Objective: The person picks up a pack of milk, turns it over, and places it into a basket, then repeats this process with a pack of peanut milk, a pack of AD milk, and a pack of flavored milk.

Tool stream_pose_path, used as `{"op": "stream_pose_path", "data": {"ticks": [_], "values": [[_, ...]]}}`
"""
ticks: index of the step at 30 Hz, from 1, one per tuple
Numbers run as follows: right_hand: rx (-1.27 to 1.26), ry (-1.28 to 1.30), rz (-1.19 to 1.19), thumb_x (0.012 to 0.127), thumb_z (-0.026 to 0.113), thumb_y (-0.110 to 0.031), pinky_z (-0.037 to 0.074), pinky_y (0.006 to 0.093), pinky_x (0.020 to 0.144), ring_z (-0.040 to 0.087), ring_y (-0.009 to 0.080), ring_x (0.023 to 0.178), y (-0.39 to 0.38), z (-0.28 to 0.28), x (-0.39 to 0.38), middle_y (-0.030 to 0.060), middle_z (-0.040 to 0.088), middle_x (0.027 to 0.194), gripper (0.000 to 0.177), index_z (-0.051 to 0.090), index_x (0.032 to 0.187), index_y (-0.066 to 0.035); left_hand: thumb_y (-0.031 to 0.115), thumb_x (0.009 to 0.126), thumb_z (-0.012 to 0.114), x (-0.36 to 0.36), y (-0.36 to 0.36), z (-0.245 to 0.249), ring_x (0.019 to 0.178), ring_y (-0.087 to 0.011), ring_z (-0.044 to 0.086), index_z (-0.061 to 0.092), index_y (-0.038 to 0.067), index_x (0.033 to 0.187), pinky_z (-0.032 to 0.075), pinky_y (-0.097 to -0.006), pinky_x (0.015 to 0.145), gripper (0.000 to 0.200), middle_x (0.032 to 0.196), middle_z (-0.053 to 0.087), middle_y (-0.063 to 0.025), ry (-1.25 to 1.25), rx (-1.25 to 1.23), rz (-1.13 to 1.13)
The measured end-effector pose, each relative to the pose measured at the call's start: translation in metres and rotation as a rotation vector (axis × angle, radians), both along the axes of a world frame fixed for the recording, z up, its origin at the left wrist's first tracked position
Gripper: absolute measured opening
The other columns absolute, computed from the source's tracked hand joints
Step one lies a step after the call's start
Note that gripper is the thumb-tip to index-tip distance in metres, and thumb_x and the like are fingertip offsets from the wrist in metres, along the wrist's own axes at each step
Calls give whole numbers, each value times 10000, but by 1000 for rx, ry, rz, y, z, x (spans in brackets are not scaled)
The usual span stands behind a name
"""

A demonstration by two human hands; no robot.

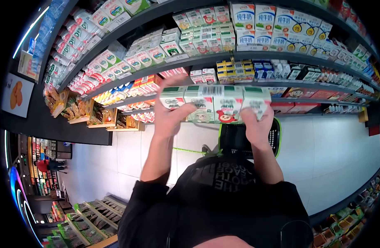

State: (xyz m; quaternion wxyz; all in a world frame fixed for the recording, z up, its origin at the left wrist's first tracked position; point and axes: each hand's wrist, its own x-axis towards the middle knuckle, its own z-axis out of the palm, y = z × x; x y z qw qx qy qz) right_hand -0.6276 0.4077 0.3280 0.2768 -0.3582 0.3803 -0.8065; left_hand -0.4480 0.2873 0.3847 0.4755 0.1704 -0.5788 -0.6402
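Between my two hands is a multipack of milk cartons (214, 104), white and green with cartoon figures and a barcode. My left hand (168, 115) grips its left end, thumb across the front. On the other end, my right hand (258, 124) is closed with its thumb on the front face. The pack is held level in front of the shelves, above the floor. Similar small cartons (204, 35) stand stacked on the shelf beyond it. Below my right hand is a black basket with a green rim (278, 138).
Curved-looking shelves hold white-and-blue milk boxes (255, 25), yellow cartons (235, 71) and white bottles (76, 37). Wooden trays of packaged food (80, 111) sit at the lower left. A person in red (47, 166) is far off at left. Produce racks (84, 221) stand at bottom left.
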Motion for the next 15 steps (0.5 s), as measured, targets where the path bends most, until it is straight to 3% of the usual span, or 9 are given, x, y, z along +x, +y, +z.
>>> {"op": "stream_pose_path", "data": {"ticks": [1,3,4,7,12,15], "values": [[90,-84,36,870,729,-131,502,234,690,630,72,809,2,-6,-5,44,695,915,292,634,1085,41,-18,725,789,2,10,-7,1001,-182,648,491,-1,1329,543,-337,885,673,1167,635,-119,-80,171,-7],[324,-240,117,954,626,-215,469,207,526,633,71,689,8,-6,-15,42,682,850,282,621,1118,13,-43,760,739,5,31,-25,1049,-222,653,494,-28,1314,537,-363,914,606,1193,636,-155,-150,383,19],[357,-258,155,959,616,-238,466,207,505,637,83,660,14,-6,-19,48,683,846,295,618,1121,10,-51,765,727,6,42,-32,1060,-231,654,492,-33,1312,534,-366,920,596,1195,642,-159,-160,473,13],[430,-284,232,987,566,-296,466,210,454,649,135,568,28,-6,-24,73,686,835,337,600,1123,10,-51,792,691,9,51,-43,1078,-250,656,487,-42,1307,529,-383,929,554,1184,654,-173,-117,458,-85],[349,-317,251,1001,550,-273,484,219,467,657,128,608,35,-1,-30,77,690,862,333,571,1161,19,8,852,679,-4,60,-26,1077,-252,656,478,-47,1309,539,-379,912,502,1184,648,-185,-161,437,3],[325,-315,197,995,566,-267,498,223,481,663,109,678,39,6,-35,73,690,926,365,556,1217,22,69,909,649,-11,63,-27,1101,-259,645,443,-43,1344,544,-385,914,494,1231,619,-196,-65,366,-17]]}}
